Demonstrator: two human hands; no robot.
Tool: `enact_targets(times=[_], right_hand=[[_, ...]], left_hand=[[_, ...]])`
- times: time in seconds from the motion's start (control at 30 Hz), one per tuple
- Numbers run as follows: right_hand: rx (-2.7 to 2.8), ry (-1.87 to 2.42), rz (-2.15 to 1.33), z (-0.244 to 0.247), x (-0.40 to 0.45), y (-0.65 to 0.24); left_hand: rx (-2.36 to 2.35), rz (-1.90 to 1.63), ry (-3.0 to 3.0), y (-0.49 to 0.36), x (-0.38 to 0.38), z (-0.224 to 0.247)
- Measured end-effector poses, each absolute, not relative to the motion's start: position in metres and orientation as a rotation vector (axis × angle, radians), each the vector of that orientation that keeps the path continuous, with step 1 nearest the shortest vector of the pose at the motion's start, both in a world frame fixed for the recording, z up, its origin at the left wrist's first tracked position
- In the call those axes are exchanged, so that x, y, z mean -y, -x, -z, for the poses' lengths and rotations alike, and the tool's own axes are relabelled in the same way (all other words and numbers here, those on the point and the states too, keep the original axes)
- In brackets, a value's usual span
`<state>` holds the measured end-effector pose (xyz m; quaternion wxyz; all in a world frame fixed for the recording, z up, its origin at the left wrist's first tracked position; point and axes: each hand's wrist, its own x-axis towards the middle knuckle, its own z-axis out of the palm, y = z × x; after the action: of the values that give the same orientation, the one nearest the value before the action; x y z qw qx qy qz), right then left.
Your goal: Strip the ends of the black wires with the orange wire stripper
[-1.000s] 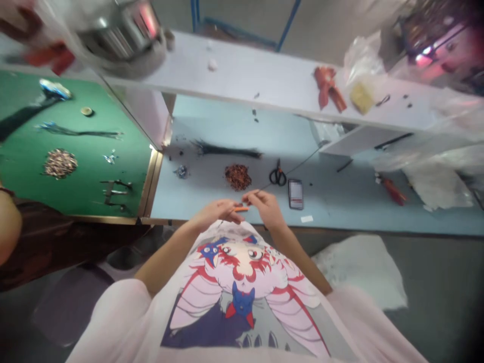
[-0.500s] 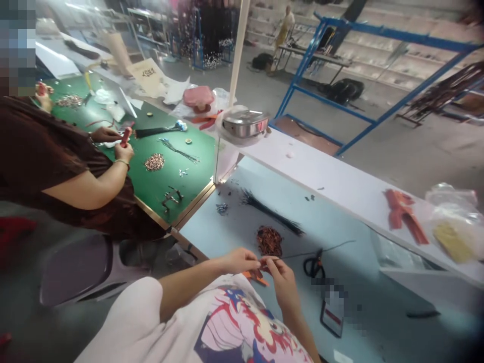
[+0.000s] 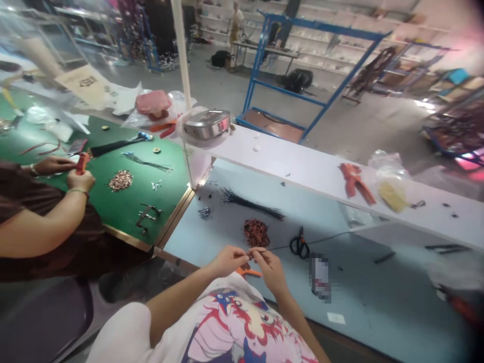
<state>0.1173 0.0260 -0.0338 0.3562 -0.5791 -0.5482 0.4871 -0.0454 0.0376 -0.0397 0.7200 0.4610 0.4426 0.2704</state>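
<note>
Wire (image 3: 329, 237): one end at the fingertips (image 3: 254, 250), near the bench's (image 3: 363, 302) front edge
Right hand (image 3: 269, 268): pinching it
Left hand (image 3: 228, 261): adjoining that end, grasp unclear

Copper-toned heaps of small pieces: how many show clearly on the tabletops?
2: the near heap on the blue tabletop, just beyond the right hand; the far heap on the green tabletop. More may be hidden at the blurred left edge.

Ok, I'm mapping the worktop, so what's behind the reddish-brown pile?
Behind the reddish-brown pile, apart from it on the blue tabletop, lies a bundle of dark wires. Anything underneath the pile is covered and can't be seen.
</note>
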Motion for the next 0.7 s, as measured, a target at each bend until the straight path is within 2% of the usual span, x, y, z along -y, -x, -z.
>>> enact_targets(times=[0.23,0.43,0.7], right_hand=[[1.339,1.524,-1.208,0.034,-0.017,-0.113],[1.404,1.53,-1.122,0.037,-0.007,-0.107],[1.237,1.582,-0.93,0.03,-0.021,-0.136]], left_hand=[[-0.889,-0.516,-0.95,0.045,-0.039,0.042],[-1.094,-0.447,-1.323,0.049,-0.036,0.047],[-1.335,-0.145,-1.722,0.079,-0.039,0.067]])
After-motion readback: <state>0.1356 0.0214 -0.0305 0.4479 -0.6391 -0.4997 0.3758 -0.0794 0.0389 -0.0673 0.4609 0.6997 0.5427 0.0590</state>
